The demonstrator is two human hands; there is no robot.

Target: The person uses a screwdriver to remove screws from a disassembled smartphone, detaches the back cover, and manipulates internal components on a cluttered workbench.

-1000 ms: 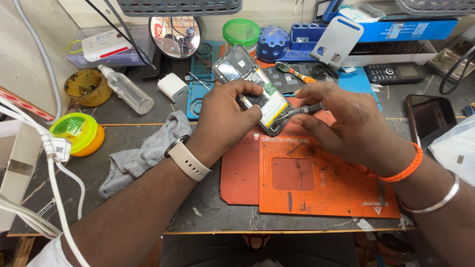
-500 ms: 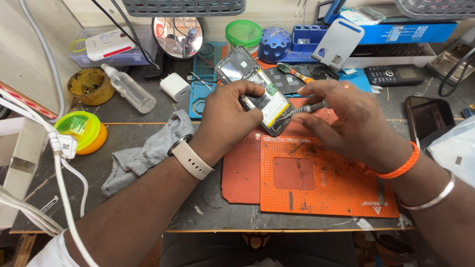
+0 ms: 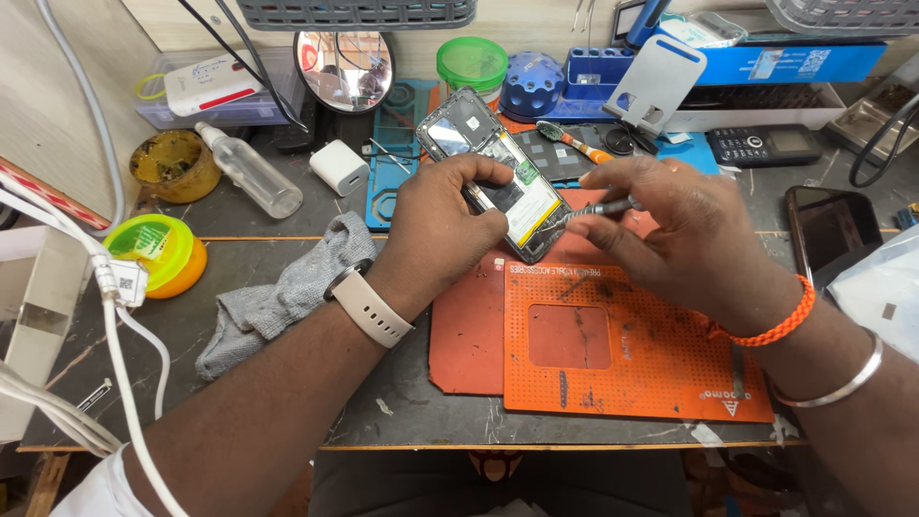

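Two hands work on an opened phone above an orange mat.

The grey cloth [image 3: 287,292] lies at 9 o'clock of the left hand [image 3: 445,230], whose fingers are closed around the opened phone [image 3: 498,177]; the phone is tilted over the top edge of the orange mat [image 3: 613,345] on the tabletop [image 3: 239,215]. At 3 o'clock, the right hand [image 3: 684,235] pinches a thin metal tool [image 3: 598,208], its tip touching the phone's lower end.
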